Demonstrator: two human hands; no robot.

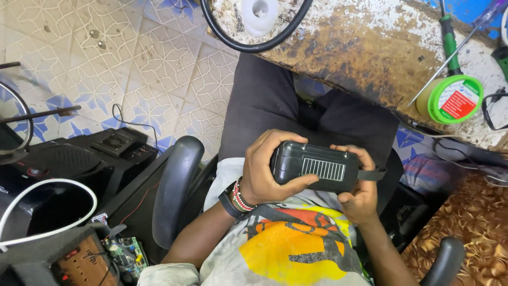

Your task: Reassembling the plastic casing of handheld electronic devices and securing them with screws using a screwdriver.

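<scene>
Both hands closed on small black radio [316, 166]: left hand [267, 167] wraps its left end, thumb along lower edge; right hand [359, 185] clamps right end, near short strap. Radio held level above lap, solar panel strip facing up, clear of bench. Person seated in black armchair, armrest [174, 185] at left. Ahead: worn, rust-stained workbench [365, 47] carrying solder spool [454, 99], green-handled screwdriver [450, 42], black cable loop. Floor: patterned blue-and-white tiles [159, 74]. Left: black speaker boxes, bare circuit board [126, 254].
</scene>
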